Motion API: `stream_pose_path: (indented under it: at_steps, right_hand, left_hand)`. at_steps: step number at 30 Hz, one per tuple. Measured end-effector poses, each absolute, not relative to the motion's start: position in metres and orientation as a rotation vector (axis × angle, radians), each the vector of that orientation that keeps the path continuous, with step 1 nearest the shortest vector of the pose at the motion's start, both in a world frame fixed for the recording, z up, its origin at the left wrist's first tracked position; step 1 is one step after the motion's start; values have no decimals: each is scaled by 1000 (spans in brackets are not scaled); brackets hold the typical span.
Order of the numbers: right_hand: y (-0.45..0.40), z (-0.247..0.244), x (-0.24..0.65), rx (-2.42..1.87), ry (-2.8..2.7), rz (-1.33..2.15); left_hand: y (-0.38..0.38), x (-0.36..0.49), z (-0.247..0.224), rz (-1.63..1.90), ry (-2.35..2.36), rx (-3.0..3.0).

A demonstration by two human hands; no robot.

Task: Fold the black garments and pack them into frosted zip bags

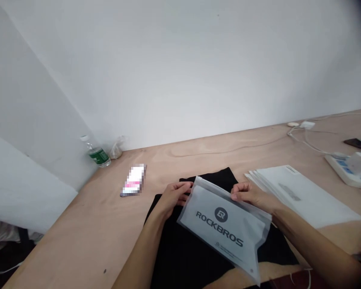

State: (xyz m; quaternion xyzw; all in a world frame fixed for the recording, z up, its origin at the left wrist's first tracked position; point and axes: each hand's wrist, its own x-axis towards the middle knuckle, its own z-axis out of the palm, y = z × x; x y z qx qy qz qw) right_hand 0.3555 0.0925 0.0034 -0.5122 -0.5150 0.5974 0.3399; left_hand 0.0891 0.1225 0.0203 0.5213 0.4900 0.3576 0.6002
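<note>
A frosted zip bag (228, 228) printed "ROCKBROS" is held tilted above a black cloth (180, 249) on the table. At its upper left corner, my left hand (176, 196) pinches the edge. The fingers of my right hand (249, 196) are closed on the bag's zip edge near the middle of the top. Whether anything is inside the bag I cannot tell. Part of the black cloth is hidden under the bag and my forearms. Just right of my right hand lies a stack of white bags (307, 192).
A phone (134, 180) lies on the wooden table (78, 233) at left. Behind it stand a water bottle (96, 152) and a small plastic bag (116, 148) against the wall. At right are a power strip (349, 170), white cables (307, 140) and a dark phone (356, 144).
</note>
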Motion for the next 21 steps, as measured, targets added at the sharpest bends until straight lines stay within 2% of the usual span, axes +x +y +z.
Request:
stream_pose_path:
  at_steps: [14,21]
  right_hand:
    - [127,32,277,-1211,-1812,1295]
    - [122,31,290,-1243,-1869,1356]
  left_hand:
    - [111,115,14,982,1199,1414]
    - [111,113,14,1016,1218,1534]
